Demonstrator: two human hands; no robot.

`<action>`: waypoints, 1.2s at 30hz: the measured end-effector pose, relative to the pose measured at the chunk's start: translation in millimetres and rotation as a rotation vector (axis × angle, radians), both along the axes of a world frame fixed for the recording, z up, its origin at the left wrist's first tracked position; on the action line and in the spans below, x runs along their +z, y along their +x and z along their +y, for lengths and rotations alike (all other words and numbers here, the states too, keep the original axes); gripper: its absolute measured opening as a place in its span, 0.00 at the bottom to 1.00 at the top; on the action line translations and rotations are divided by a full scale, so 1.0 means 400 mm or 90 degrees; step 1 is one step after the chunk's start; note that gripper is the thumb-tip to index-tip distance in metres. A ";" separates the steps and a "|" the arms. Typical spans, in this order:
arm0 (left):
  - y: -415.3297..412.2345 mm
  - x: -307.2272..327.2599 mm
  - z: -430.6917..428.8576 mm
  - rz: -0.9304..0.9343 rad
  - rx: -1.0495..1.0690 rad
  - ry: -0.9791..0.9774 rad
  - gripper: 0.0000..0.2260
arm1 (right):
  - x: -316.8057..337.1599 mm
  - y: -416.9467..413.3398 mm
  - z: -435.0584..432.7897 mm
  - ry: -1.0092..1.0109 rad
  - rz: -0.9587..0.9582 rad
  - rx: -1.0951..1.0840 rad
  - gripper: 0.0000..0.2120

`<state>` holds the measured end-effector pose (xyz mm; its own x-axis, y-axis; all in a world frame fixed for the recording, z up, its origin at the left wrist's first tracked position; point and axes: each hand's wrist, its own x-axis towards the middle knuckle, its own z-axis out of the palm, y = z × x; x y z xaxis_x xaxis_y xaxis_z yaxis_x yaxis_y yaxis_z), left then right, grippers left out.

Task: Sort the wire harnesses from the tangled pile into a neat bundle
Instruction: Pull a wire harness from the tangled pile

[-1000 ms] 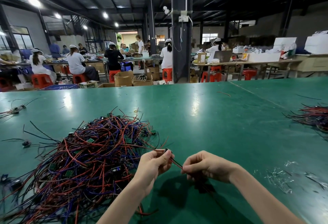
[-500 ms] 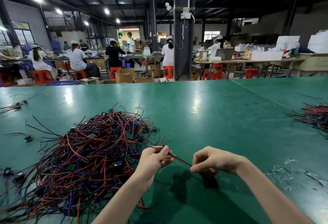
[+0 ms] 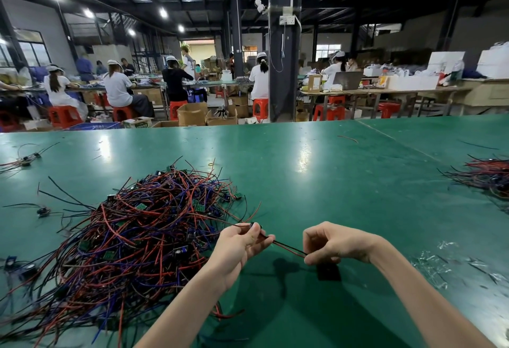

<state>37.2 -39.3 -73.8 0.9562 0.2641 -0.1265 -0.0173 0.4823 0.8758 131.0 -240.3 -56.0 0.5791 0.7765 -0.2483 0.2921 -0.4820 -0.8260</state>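
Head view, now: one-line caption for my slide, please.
Left hand and right hand hold one red-and-black harness between them above the green table, beside the tangled pile.

The one camera sits on the person's head, above and behind the grip, facing forward and down, so the left hand and right hand pinching a wire harness lie close under the lens. Its wide angle also takes in the tangled pile left of the grip, the green table beyond it and the workshop far behind.
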 end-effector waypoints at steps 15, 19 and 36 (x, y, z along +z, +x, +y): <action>0.011 -0.009 0.025 0.012 0.036 -0.011 0.08 | -0.009 0.006 0.008 -0.037 -0.059 -0.027 0.09; 0.009 -0.007 0.030 0.017 0.045 -0.016 0.07 | -0.011 0.011 0.007 -0.042 -0.079 -0.061 0.07; -0.007 0.012 0.000 -0.059 0.015 -0.037 0.04 | -0.014 0.036 -0.007 -0.047 -0.143 -0.126 0.06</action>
